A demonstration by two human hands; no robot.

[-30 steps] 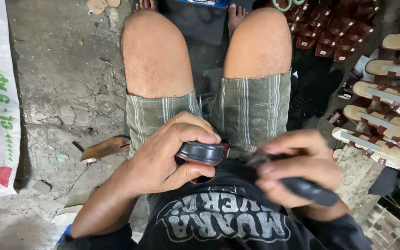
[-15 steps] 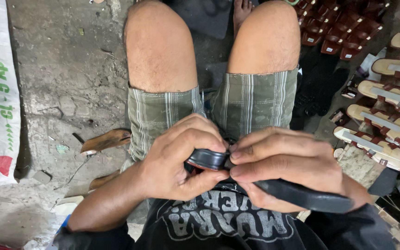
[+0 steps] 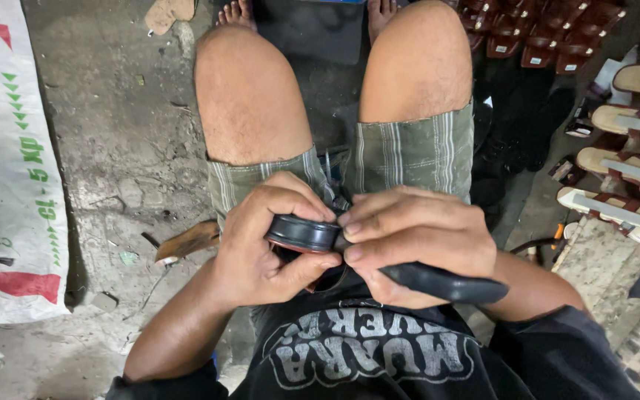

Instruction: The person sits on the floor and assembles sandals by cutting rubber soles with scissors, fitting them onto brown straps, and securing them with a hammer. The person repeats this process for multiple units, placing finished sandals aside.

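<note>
Black curved strap (image 3: 301, 232), red-edged underneath

A small, rough sandal-making workshop: the person sits low over a cracked, dusty concrete floor (image 3: 105, 163), with rows of unfinished sandals (image 3: 631, 178) laid out at one side, a loose sole piece (image 3: 187, 241) and a printed woven sack (image 3: 5, 163) nearby.

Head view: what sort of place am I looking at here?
Probably a small sandal-making workshop: rows of unfinished sandals lie on the right, the bare concrete floor is scuffed, and both hands work a black sandal piece over the lap.
</note>
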